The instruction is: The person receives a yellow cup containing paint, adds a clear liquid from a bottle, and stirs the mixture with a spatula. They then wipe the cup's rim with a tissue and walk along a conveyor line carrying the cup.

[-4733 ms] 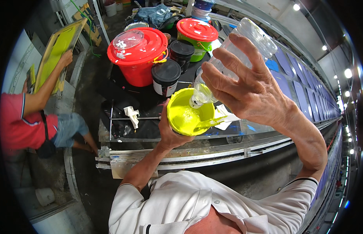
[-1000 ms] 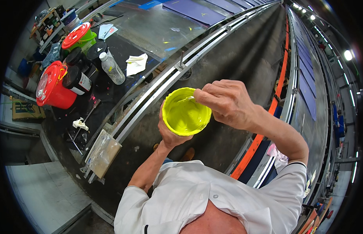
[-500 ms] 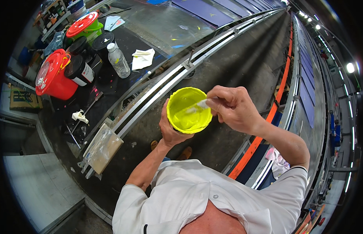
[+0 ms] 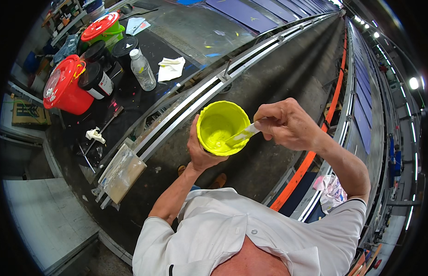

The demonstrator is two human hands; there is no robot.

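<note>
1. The round cup (image 4: 213, 120) is bright fluorescent yellow inside, its rim ragged and thickly crusted with paint.
2. It is held above the dark floor (image 4: 257, 172), in front of the person's chest and apart from the metal rail (image 4: 184, 115) edging the table.
3. The left hand (image 4: 200, 152) grasps the cup, wrapped around its left side and lower edge.
4. The right hand (image 4: 284, 124) pinches the upper end of a flat, whitish stirring stick (image 4: 246, 134) streaked with yellow; the stick slants down into the cup.
5. Glossy, wet-looking yellow paint (image 4: 217, 146) lies in the bottom, with smooth smears up the wall.
6. On the table stand a clear, ribbed bottle (image 4: 142, 72) with a white cap, a smooth red lidded bucket (image 4: 70, 92) and a black tub (image 4: 90, 78). A creased white sheet (image 4: 170, 69) lies near the bottle.
7. The black tub bears a white label (image 4: 106, 84), its print too small to read.
</note>
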